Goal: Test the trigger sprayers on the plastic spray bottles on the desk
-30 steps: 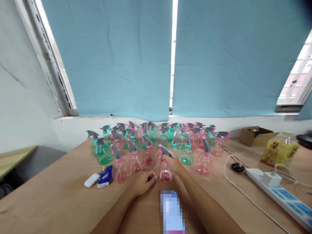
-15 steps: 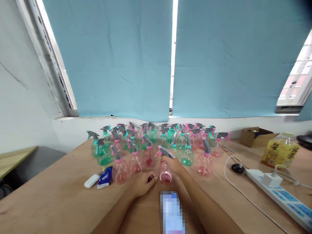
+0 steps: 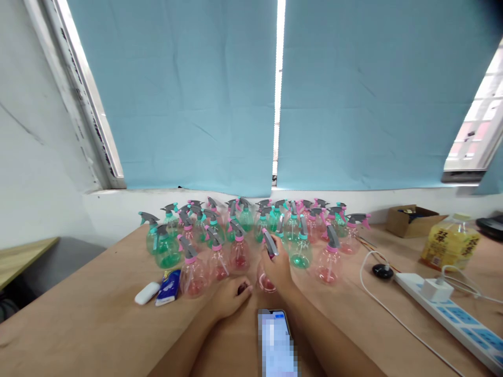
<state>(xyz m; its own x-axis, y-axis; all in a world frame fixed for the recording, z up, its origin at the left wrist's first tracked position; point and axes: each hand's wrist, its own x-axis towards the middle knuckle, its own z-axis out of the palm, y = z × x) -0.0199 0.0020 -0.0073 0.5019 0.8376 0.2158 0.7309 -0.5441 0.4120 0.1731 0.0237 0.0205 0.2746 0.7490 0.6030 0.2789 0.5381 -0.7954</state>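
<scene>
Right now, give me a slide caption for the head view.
Right hand grips a pink spray bottle before rows of bottles; left hand rests on the wooden table.

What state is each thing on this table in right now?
Pink spray bottle: upright, right hand wrapped around its neck.
Left hand: resting flat on the table.
Other spray bottles: standing, capped.
Phone: lying flat, screen lit.
Power strip: charger plugged in.
Cardboard box: open.

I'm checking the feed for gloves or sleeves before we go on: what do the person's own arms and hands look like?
Both forearms are bare, with no sleeves in view, and neither the left hand nor the right hand wears a glove. No watch, band or ring shows on either. The left hand has dark polish on a nail. No cables or markings on the arms; above the forearms they are out of frame.
</scene>
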